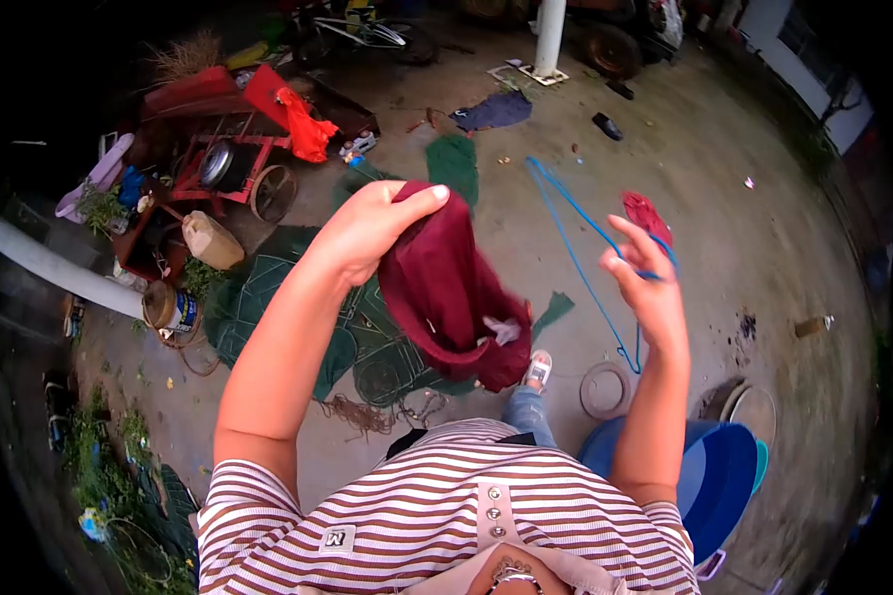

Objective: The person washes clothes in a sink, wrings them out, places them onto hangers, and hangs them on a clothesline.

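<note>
My left hand [375,230] is closed on a maroon cloth garment [437,283], thumb on top. The garment hangs bunched below the hand, with a small pale patch near its lower end. On the right, my right hand [649,297] holds a blue clothes hanger [569,197] at one end. Its fingers are partly bent, and the hanger's long sides stretch out to the left of them. Just behind those fingers shows a piece of red cloth [647,215]; whether it touches the hand or hanger I cannot tell.
Dark green netting [278,297] covers the ground at left, near a red cart [230,164] and a plastic jug [213,241]. A blue tub [700,461] stands close at my right. Ahead are a white post [550,40], a dark cloth [493,111] and a shoe [607,126].
</note>
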The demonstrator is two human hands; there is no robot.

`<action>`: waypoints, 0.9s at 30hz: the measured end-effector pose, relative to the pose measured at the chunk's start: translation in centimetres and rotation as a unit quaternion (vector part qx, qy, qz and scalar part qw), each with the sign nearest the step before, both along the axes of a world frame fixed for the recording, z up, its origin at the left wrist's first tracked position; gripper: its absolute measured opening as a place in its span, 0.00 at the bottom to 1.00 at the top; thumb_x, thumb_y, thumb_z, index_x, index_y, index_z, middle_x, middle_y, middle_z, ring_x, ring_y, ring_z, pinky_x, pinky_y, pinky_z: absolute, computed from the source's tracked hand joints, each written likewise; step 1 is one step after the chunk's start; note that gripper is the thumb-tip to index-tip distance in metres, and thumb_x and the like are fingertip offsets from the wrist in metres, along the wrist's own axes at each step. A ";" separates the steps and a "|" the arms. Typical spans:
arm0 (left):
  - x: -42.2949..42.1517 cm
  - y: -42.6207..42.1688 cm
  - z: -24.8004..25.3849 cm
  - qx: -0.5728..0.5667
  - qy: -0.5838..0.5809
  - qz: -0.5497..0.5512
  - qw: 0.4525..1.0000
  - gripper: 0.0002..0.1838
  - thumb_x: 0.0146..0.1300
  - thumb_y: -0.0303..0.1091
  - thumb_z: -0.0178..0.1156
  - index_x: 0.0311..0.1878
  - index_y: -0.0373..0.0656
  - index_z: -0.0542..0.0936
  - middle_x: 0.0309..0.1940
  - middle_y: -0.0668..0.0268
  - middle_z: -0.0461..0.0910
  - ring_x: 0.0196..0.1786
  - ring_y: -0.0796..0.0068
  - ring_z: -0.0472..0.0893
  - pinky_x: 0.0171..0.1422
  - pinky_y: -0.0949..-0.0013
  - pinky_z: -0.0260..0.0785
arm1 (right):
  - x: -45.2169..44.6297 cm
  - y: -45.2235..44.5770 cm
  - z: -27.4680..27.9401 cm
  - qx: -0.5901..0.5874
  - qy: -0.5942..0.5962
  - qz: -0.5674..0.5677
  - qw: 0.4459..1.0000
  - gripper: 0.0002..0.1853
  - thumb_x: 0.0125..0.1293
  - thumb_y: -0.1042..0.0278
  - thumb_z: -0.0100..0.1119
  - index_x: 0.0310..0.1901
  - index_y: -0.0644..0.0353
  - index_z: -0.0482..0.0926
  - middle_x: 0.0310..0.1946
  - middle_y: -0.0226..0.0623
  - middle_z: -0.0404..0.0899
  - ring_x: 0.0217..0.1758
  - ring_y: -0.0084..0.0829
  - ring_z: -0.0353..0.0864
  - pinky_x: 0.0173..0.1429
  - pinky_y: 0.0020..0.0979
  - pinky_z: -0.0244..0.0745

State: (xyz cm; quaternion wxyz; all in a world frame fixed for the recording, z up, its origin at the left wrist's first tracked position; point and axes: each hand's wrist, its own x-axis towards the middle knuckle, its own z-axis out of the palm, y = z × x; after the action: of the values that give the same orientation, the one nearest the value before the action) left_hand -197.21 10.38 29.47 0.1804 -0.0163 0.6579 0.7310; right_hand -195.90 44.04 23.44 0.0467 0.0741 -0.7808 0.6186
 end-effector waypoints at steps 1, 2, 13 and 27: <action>-1.5 0.5 0.3 -0.018 0.011 -0.003 1.000 0.14 0.67 0.38 0.64 0.46 0.35 0.83 0.41 0.65 0.85 0.40 0.79 0.83 0.48 0.71 0.76 | -0.3 1.4 0.8 -0.004 0.003 0.008 1.000 0.21 0.64 0.68 0.66 0.59 0.60 0.78 0.32 0.28 0.79 0.35 0.19 0.76 0.42 0.24 0.72; -3.1 1.1 0.5 -0.036 0.022 -0.007 0.999 0.13 0.67 0.37 0.64 0.44 0.35 0.83 0.38 0.65 0.85 0.39 0.79 0.83 0.47 0.71 0.76 | -0.8 3.4 1.7 -0.044 -0.044 0.068 0.996 0.20 0.65 0.70 0.64 0.58 0.62 0.79 0.31 0.30 0.80 0.34 0.20 0.77 0.41 0.25 0.73; -14.9 11.3 7.5 -0.533 0.455 -0.129 0.701 0.10 0.62 0.36 0.65 0.41 0.40 0.81 0.38 0.56 0.81 0.47 0.58 0.78 0.56 0.60 0.67 | -18.4 2.0 7.3 -0.055 0.077 0.271 0.958 0.09 0.68 0.76 0.57 0.46 0.66 0.84 0.30 0.33 0.83 0.35 0.22 0.79 0.39 0.24 0.71; -33.5 12.8 7.0 -0.478 0.568 -0.044 0.669 0.10 0.64 0.35 0.63 0.37 0.36 0.80 0.28 0.54 0.77 0.36 0.53 0.75 0.42 0.59 0.70 | -36.5 3.3 9.6 -0.067 0.122 0.254 0.957 0.08 0.68 0.75 0.56 0.44 0.65 0.82 0.29 0.29 0.81 0.34 0.18 0.78 0.40 0.23 0.72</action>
State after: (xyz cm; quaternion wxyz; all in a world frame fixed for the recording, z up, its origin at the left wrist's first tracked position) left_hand -230.74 23.22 36.42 -0.2288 0.3466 0.8925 0.1760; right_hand -232.42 47.29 32.99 -0.0122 0.3417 -0.6815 0.6470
